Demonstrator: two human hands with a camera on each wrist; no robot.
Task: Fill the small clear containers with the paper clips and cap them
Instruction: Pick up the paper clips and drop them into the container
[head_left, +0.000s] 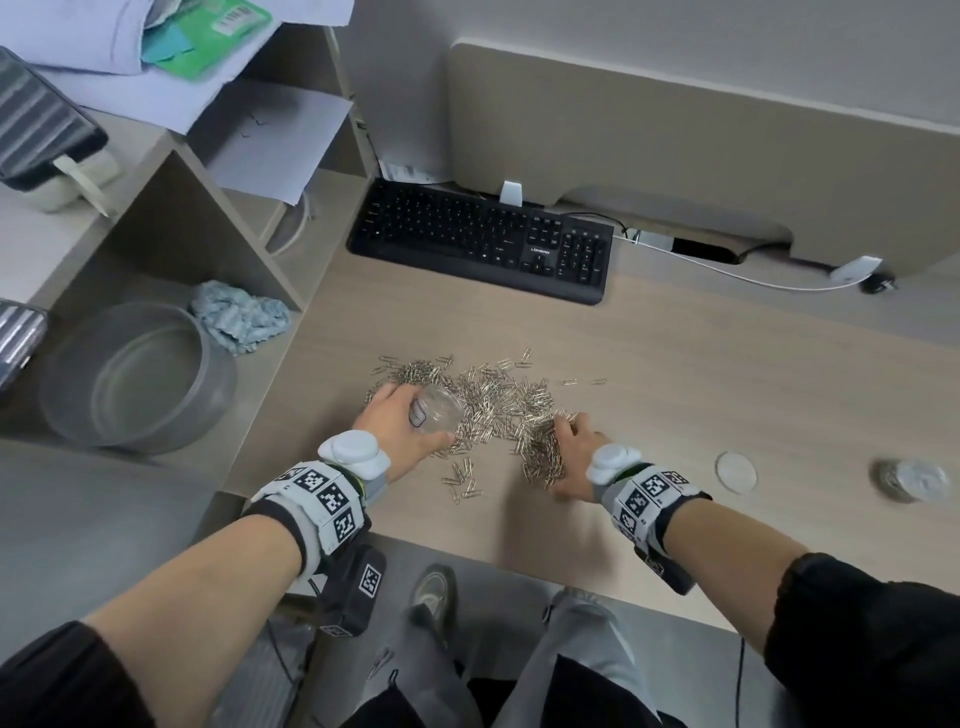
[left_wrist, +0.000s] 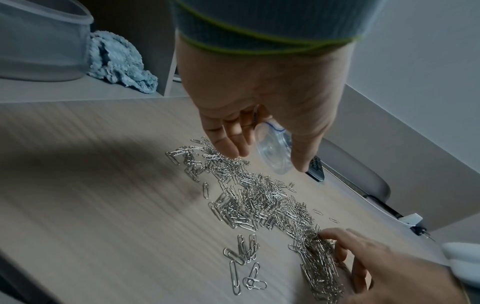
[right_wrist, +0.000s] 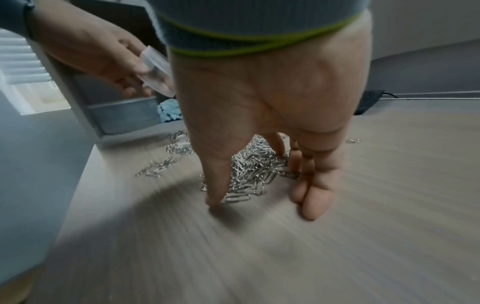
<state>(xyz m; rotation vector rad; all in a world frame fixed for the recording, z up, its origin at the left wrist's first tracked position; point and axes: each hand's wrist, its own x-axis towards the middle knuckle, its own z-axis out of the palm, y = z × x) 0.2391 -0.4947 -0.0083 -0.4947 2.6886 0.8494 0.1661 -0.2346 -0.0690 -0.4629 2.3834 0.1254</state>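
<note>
Pale wood-grain desk (head_left: 701, 374), beige partition panel (head_left: 675, 140) at its back w/ grey wall behind; black keyboard (head_left: 483, 239) near partition, white cable (head_left: 727, 270) trailing right; open shelf unit (head_left: 171, 228) on left w/ papers (head_left: 260, 140), crumpled blue cloth (head_left: 241, 317), big clear tub (head_left: 137, 374); grey floor below

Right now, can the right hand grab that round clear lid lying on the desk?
Probably yes. The lid lies flat on bare desk just beside the right hand, nothing between them, though that hand is busy raking paper clips.

An office workstation: a black keyboard (head_left: 480, 239) lies on the wood-grain counter (head_left: 701, 374) ahead of the hands, backed by a beige partition panel (head_left: 675, 135), with loose papers (head_left: 156, 67) on shelving to the left.
</note>
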